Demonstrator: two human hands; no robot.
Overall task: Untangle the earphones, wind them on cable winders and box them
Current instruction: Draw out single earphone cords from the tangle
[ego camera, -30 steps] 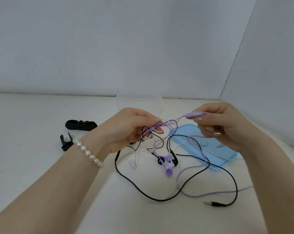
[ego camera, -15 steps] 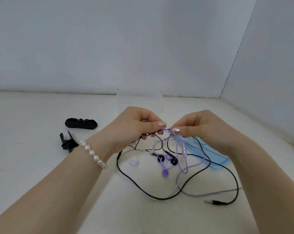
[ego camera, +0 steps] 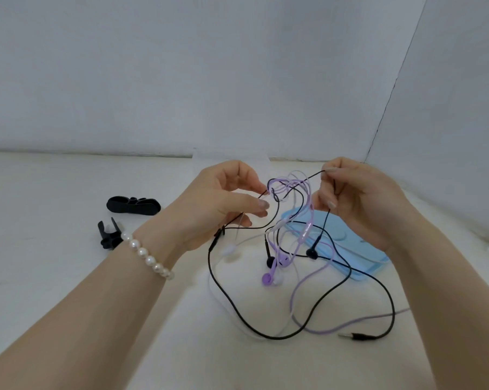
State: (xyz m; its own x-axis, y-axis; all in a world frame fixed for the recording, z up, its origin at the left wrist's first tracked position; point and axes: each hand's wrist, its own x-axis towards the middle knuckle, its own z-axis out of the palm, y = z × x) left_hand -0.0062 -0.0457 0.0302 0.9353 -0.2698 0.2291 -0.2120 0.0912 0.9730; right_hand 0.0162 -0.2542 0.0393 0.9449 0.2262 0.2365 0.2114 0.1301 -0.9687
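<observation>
Presently the left hand (ego camera: pixel 226 204) has its fingers curled, thumb and fingertips pinching the knot of tangled cords. Opposite it, the right hand (ego camera: pixel 358 204) pinches a strand of the black earphones (ego camera: pixel 268 336) between thumb and forefinger, drawn taut above the knot. Purple earphones (ego camera: pixel 267 278) and a white set (ego camera: pixel 229 250) hang intertwined below both hands, trailing onto the table (ego camera: pixel 69 277). A blue box lid (ego camera: pixel 361 263) lies under the right hand; two black cable winders (ego camera: pixel 133 205) lie left of the left hand.
</observation>
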